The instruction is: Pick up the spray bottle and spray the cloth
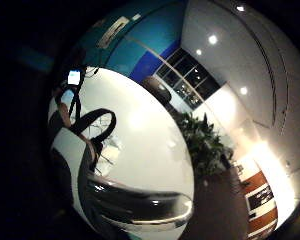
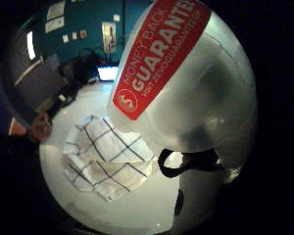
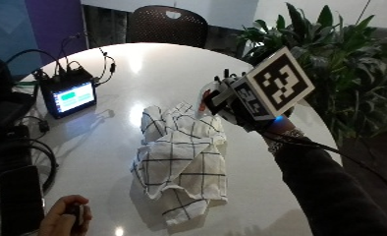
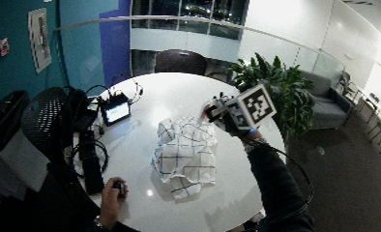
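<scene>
A white cloth with a dark grid pattern lies crumpled in the middle of the round white table. My gloved right hand hovers just above the cloth's far right corner and grips the spray bottle, most of which is hidden behind the hand. In the thumb side palm view the bottle is translucent white with a red label and fills much of the picture, with the cloth on the table beyond it. The wide outside view shows the hand beside the cloth.
A small lit screen with cables stands at the table's left. A phone and headphones lie at the near left. The bare left hand rests at the front edge on a small dark object. A chair and a plant stand behind.
</scene>
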